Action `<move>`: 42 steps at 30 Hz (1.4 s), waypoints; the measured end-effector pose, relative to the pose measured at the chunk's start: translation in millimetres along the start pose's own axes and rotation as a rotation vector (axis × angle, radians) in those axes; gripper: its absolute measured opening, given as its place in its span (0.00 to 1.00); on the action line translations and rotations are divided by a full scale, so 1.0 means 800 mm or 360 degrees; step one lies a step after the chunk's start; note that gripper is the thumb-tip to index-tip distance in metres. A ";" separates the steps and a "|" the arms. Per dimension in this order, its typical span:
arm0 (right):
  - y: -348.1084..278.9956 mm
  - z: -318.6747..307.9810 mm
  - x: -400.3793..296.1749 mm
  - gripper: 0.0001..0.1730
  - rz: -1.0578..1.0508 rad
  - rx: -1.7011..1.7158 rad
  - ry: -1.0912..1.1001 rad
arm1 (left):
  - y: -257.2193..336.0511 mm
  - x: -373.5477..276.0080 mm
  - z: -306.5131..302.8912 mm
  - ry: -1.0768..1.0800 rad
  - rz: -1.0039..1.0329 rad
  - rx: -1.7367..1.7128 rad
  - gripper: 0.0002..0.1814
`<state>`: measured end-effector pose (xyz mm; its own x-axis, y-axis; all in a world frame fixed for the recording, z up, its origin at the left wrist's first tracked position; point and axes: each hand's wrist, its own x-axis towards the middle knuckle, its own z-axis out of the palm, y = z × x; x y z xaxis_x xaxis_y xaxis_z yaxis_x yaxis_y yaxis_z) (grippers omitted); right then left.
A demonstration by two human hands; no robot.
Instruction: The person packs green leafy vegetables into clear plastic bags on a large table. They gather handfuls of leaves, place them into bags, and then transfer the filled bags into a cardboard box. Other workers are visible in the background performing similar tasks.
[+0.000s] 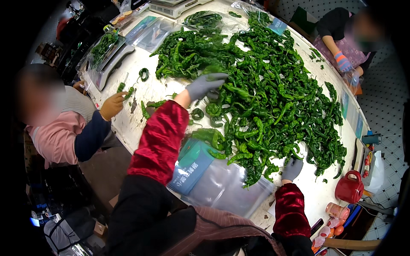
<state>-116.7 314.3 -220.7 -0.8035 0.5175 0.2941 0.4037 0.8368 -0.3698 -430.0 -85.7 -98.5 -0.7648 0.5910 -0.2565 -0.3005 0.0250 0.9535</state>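
Observation:
A large heap of green peppers (269, 96) spreads over the white table (315, 192). My left hand (207, 85), in a grey glove, reaches over the heap's left side with thumb and fingers apart. A motion-blurred green pepper (213, 68) shows just beyond its fingers. At the heap's near right edge, my right hand (292, 170), also grey-gloved, rests low with its fingertips against the peppers; whether it grips one cannot be told. Closest to me lies a stack of clear plastic bags (221, 188) with blue-green printed panels, partly covered by peppers.
At the left, a co-worker's tan-gloved hand (112, 105) touches a pepper near a scale (113, 62) holding a filled bag. Another person's striped glove (343, 62) is at the far right. A red mug (349, 187) and glass jar (337, 211) stand at the right edge.

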 end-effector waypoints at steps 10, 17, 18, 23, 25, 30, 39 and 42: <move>0.001 0.002 -0.006 0.07 -0.0081 -0.0112 0.0144 | 0.035 -0.091 -0.093 0.0783 -0.0292 0.0512 0.17; -0.010 -0.005 -0.002 0.07 -0.0030 -0.0044 0.0081 | -0.084 -0.048 -0.006 0.0846 -0.0083 0.2131 0.11; -0.018 -0.011 -0.001 0.07 0.0098 0.0029 -0.0017 | -0.103 -0.031 0.002 0.0964 -0.0129 0.2145 0.09; -0.013 -0.011 -0.004 0.10 0.0066 0.0043 -0.0004 | -0.093 -0.037 0.055 0.0791 -0.0072 0.2194 0.15; -0.007 -0.005 -0.006 0.11 0.0065 -0.0005 0.0011 | -0.061 -0.091 0.089 0.0671 0.0115 0.1685 0.17; -0.010 -0.006 -0.004 0.11 0.0020 0.0063 0.0021 | -0.071 -0.157 0.086 0.0374 0.0381 0.1240 0.18; -0.020 -0.013 0.001 0.10 0.0035 0.0074 -0.0051 | -0.093 -0.159 -0.180 0.1115 -0.0138 0.1863 0.11; 0.001 -0.001 -0.002 0.10 0.0069 0.0042 -0.0034 | -0.089 -0.139 -0.180 0.0878 -0.0207 0.2098 0.16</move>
<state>-114.4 313.9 -220.5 -0.7949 0.5490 0.2585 0.4267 0.8086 -0.4051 -405.7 -268.8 -160.3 -0.9845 0.1516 -0.0881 0.1204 0.9497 0.2892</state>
